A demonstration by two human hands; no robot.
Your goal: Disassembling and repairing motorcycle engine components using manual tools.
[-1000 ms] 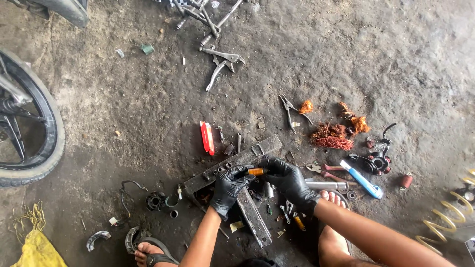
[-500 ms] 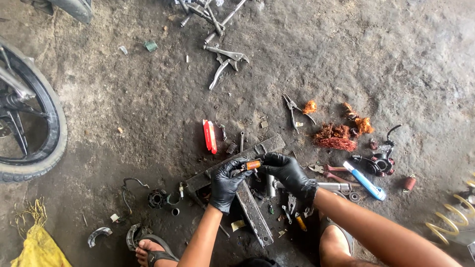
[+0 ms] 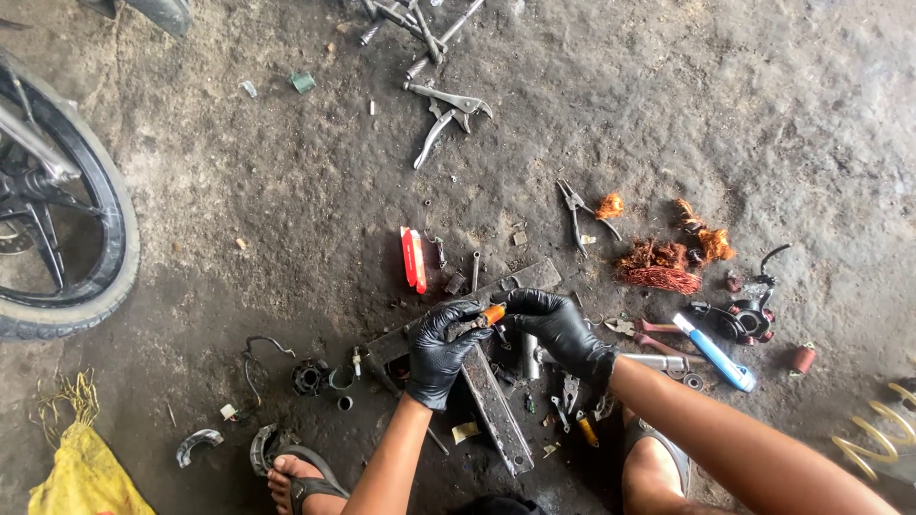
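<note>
1 yellow sack point(image 3: 81, 477), bottom-left corner of floor.

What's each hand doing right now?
Left hand: closed on a small dark part, the orange-tipped piece at its fingertips.
Right hand: fingers pinched at the orange-tipped piece.

Soft, even daylight falls brightest on the grey concrete floor point(image 3: 725, 105) at upper right, dimming toward the lower left, with faint shadows, no glare, and mostly sharp detail.
</note>
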